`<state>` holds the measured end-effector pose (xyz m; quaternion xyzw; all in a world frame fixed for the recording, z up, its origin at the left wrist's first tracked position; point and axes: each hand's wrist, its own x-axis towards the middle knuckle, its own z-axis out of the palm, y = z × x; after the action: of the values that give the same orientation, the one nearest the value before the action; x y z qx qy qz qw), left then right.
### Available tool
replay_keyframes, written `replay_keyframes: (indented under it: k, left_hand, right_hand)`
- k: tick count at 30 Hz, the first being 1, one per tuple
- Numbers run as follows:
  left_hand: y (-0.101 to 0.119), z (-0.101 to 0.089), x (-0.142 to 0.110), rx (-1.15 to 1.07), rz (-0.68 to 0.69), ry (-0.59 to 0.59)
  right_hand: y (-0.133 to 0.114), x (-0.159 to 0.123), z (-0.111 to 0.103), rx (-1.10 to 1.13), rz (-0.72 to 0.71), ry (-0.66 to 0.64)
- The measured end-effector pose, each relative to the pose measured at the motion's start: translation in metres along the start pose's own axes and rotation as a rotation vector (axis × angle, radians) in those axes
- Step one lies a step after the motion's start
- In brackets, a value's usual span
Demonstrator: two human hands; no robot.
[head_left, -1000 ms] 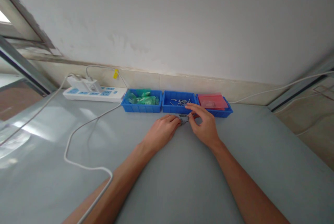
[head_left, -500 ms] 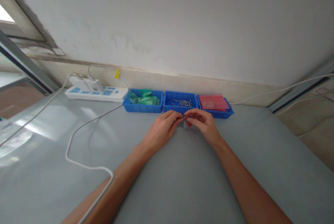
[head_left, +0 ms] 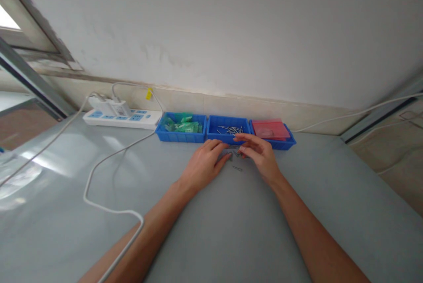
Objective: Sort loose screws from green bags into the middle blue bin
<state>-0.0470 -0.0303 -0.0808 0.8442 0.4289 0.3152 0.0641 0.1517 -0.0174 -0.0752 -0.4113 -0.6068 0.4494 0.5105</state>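
Note:
Several small silvery screws (head_left: 237,168) lie loose on the grey table (head_left: 228,226), in front of the middle blue bin (head_left: 228,121). To their left is my left hand (head_left: 206,162), thumb and forefinger apart, the fingertips close beside the screws. From the right, my right hand (head_left: 261,155) reaches over them with its fingers spread and its forefinger near the bin's front edge. Its lower fingers are partly hidden. More screws (head_left: 233,130) lie in a heap inside the middle bin.
The left blue bin (head_left: 180,139) holds green packets (head_left: 187,125); the right one (head_left: 282,145) holds red plastic bags (head_left: 271,130). A white power strip (head_left: 148,119) with plugged-in chargers stands by the wall. A white cable (head_left: 110,209) crosses the table and my left forearm.
My fingertips, close together before, have moved apart. Screws now lie on the table between my hands, one of them nearer to me.

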Motion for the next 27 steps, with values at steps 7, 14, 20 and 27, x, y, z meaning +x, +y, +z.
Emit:
replay_keyframes:
  k: [7,14,20,27]
  left_hand:
    - [0.0007,0.0011,-0.0004,0.058,0.08,-0.163]
    - [-0.0021,0.0028,-0.0006,0.027,0.031,-0.137]
    - [-0.0021,0.004,-0.0005,0.018,0.019,-0.108]
    - [-0.0008,0.0038,-0.0016,-0.029,-0.055,-0.027]
  right_hand:
    - [-0.0024,-0.0049,0.0079,-0.383,-0.161,-0.009]
    - [-0.0005,-0.0041,0.0079,-0.372,-0.185,-0.02]
    - [-0.0001,-0.0057,0.0066,-0.612,-0.398,-0.028]
    - [0.0028,-0.0055,0.0041,-0.716,-0.35,-0.026]
